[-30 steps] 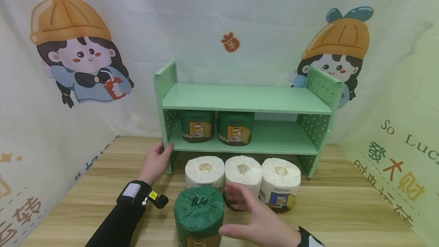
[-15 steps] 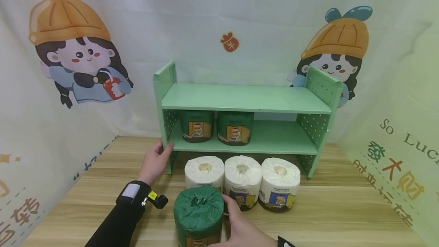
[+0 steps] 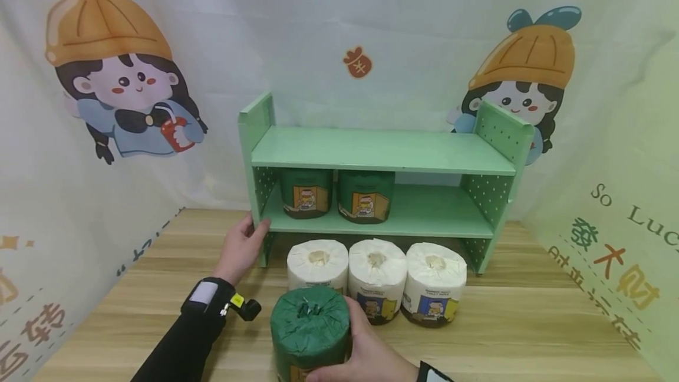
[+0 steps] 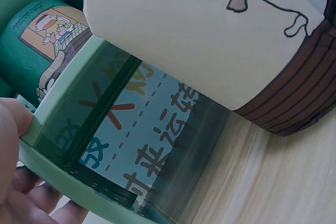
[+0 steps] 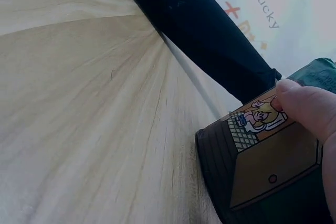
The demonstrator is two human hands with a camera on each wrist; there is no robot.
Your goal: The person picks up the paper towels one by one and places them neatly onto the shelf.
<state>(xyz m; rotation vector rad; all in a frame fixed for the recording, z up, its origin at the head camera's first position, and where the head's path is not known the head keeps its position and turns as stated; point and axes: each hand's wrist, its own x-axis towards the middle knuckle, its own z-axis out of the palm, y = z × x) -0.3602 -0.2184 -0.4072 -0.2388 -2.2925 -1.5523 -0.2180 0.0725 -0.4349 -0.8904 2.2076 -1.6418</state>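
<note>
In the head view my right hand [image 3: 366, 349] grips a green paper-wrapped toilet roll [image 3: 309, 323] from its right side, near the front of the table. The thumb [image 5: 307, 106] presses the printed front of that roll in the right wrist view; the roll hides the other fingers there. My left hand [image 3: 241, 249] holds the left side panel of a light green shelf [image 3: 382, 149], thumb on one face and fingers [image 4: 42, 198] behind it. Two more green toilet rolls [image 3: 306, 196] stand side by side on the shelf's middle board, toward the left.
Three white toilet rolls [image 3: 376, 270] stand in a row on the wooden table [image 3: 520, 311], in front of the shelf. The green roll overlaps the leftmost in the head view. Printed cloth [image 3: 318, 16] hangs behind and on both sides.
My right hand, held open beside the green toilet roll a second ago, has moved left and now grips it. The left hand stays on the shelf panel.
</note>
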